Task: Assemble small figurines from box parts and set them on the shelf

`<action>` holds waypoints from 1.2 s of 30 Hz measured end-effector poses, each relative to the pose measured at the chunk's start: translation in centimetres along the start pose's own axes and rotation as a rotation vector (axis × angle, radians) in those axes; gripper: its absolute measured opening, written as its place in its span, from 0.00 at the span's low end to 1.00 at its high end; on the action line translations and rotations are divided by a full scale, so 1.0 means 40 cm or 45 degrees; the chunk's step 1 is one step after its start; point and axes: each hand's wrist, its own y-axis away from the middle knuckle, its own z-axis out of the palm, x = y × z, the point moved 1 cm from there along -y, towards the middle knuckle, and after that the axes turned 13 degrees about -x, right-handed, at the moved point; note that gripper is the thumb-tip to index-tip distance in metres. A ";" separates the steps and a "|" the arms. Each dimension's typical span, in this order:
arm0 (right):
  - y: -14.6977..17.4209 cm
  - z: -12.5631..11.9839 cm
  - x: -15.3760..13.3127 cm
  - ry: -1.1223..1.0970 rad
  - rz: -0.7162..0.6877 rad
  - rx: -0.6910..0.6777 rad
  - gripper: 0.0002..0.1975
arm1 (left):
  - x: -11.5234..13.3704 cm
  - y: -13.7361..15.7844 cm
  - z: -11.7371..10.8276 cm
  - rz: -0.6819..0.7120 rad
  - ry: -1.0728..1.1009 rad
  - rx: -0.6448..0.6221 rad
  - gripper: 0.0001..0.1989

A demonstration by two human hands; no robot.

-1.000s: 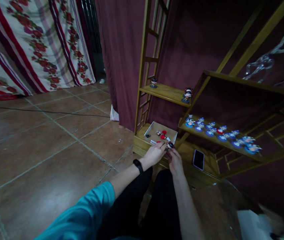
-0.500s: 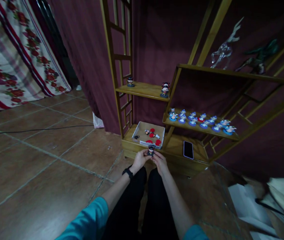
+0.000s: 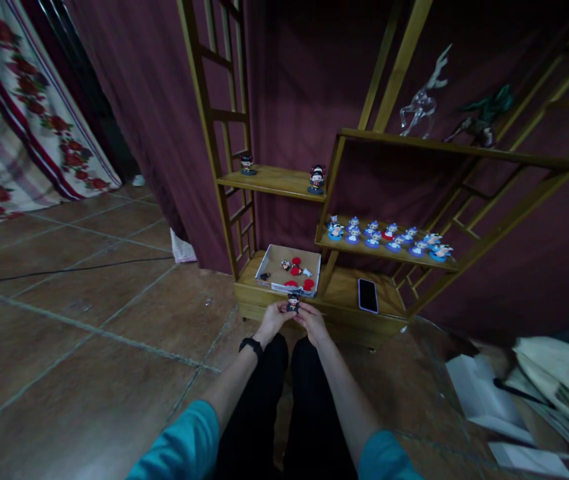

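A small figurine (image 3: 293, 302) with dark hair and a dark base is held upright between my two hands, just in front of the shelf unit. My left hand (image 3: 273, 320) grips its base from the left, fingers closed. From the right, my right hand (image 3: 313, 321) closes its fingertips on the same base. Just beyond the hands, a shallow cardboard box (image 3: 274, 257) sits on the lowest shelf, with several small figures and red pieces inside. Two similar figurines stand on the shelf above: one figurine (image 3: 247, 165) at the left end, another figurine (image 3: 317, 179) at the right.
A phone (image 3: 367, 295) lies on the lowest shelf, right of the box. Several blue and white figurines (image 3: 373, 239) stand in rows on the middle right shelf. A clear deer statue (image 3: 420, 107) and a dark statue (image 3: 484, 117) stand higher. White boxes (image 3: 484, 393) lie on the floor at right.
The view has shifted slightly, so the shelves appear further left. Both hands still hold the figurine in front of the box; its grip looks much the same.
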 end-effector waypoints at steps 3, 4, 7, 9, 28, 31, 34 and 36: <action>0.001 0.001 0.000 0.004 0.005 -0.026 0.17 | -0.008 0.000 -0.006 0.016 0.002 0.048 0.20; 0.001 0.001 0.000 -0.001 0.003 -0.045 0.17 | -0.009 0.001 -0.008 0.025 0.000 0.064 0.20; 0.002 0.000 0.004 -0.034 -0.017 -0.093 0.18 | -0.009 0.003 -0.013 0.049 -0.014 0.079 0.22; 0.000 -0.003 0.008 -0.058 -0.031 -0.098 0.18 | -0.007 0.003 -0.015 0.053 -0.008 0.055 0.22; -0.009 -0.013 0.009 -0.092 -0.016 -0.182 0.18 | 0.044 0.026 0.002 0.020 0.045 0.007 0.25; -0.011 -0.014 0.009 -0.082 -0.009 -0.180 0.18 | 0.034 0.022 -0.001 0.036 0.065 -0.009 0.25; -0.013 -0.015 0.008 -0.079 -0.009 -0.166 0.18 | 0.023 0.015 -0.005 0.064 0.066 -0.018 0.25; -0.014 -0.016 0.006 -0.074 -0.006 -0.166 0.18 | 0.017 0.010 -0.007 0.080 0.055 -0.021 0.24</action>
